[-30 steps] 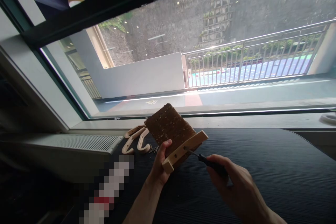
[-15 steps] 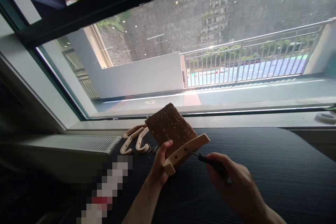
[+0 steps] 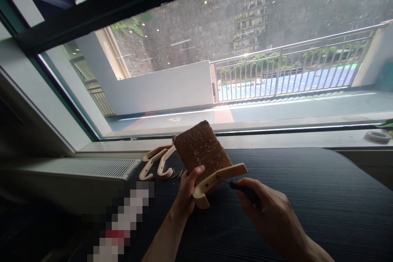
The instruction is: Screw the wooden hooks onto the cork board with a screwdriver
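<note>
My left hand [image 3: 188, 188] grips a brown, speckled wooden board [image 3: 201, 147] together with a pale wooden hook [image 3: 227, 170] laid against its lower edge; the thumb rests on the board's face. Two holes show in the hook. In my right hand [image 3: 270, 208] is a screwdriver [image 3: 247, 193] with a dark handle, fingers wrapped round it. Its tip meets the upper hole of the hook; any screw there is too small to make out. Left of the board, several more wooden hooks [image 3: 150, 166] lie on the dark table, with a few loose screws [image 3: 177, 174] beside them.
The dark wood-grain table [image 3: 322, 204] reaches to the window sill [image 3: 276, 141]. A vented white panel [image 3: 101, 168] borders it on the left. A roll of tape [image 3: 377, 136] sits on the sill at the far right. A blurred patch [image 3: 129, 213] covers something at the left.
The board and hook have turned slightly and shifted a little right, so the hook's curved end shows more. The right hand has moved slightly left and rotated, with the screwdriver still at the hole.
</note>
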`<action>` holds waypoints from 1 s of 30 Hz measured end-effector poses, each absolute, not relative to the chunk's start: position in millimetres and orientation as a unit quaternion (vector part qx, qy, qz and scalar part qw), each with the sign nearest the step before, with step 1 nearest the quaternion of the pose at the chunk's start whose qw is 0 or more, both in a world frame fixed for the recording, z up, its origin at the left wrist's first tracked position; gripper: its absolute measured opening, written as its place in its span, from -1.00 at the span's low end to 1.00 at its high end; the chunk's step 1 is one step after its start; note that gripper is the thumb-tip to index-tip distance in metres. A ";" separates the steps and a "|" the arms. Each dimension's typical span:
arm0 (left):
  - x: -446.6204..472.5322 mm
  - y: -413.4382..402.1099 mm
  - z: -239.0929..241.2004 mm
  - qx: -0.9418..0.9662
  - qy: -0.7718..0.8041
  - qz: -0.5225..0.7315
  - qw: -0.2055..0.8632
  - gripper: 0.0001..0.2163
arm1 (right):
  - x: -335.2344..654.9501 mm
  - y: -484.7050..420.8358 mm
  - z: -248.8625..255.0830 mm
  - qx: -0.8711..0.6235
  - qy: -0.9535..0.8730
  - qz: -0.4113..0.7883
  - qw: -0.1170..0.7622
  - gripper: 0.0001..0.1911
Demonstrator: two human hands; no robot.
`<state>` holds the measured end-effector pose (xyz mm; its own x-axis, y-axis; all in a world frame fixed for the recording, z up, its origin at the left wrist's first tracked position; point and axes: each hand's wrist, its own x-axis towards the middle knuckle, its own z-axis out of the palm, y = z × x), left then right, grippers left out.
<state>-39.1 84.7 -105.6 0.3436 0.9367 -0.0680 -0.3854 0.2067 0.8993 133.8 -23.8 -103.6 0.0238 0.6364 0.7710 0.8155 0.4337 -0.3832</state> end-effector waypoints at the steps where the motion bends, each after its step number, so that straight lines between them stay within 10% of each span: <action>1: -38.7 84.2 -104.9 0.425 0.327 0.470 0.701 -0.71 | 134.0 -24.5 -102.8 -0.522 -0.701 -0.091 0.477 -0.85; 30: -39.1 85.9 -107.3 0.412 0.344 0.468 0.702 -0.70 | 130.5 -23.6 -104.0 -0.605 -0.652 0.025 0.456 -0.88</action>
<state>-39.1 85.9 -107.3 0.3256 0.9406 -0.0962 -0.3740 0.2216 0.9006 130.5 -23.6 -104.0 0.1488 0.8116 0.5649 0.7661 0.2666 -0.5848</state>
